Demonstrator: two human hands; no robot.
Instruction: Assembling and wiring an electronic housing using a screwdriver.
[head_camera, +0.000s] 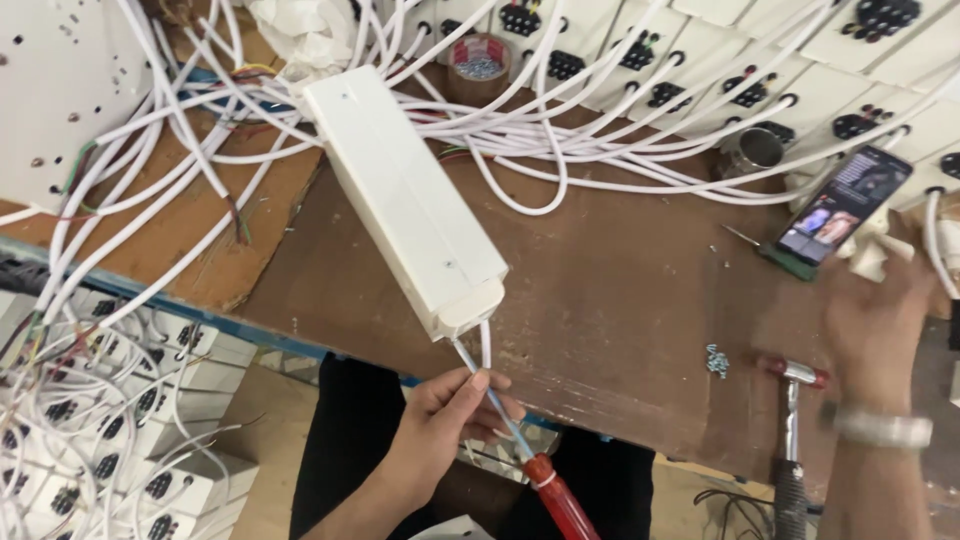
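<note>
Left hand (440, 420) grip pinching red-handled screwdriver (520, 455) at white power strip (405, 195) end; right hand (880, 310) fingers spread by smartphone (845, 205); keep blade square

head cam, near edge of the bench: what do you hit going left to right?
Left hand gripping the red-handled screwdriver → small pile of screws → hammer → right hand beside the smartphone.

Bare forearms, no sleeves; silver metal bracelet (884, 428) on wrist just below right hand (874, 318); black trousers (345, 440) beside left hand (452, 418).
</note>
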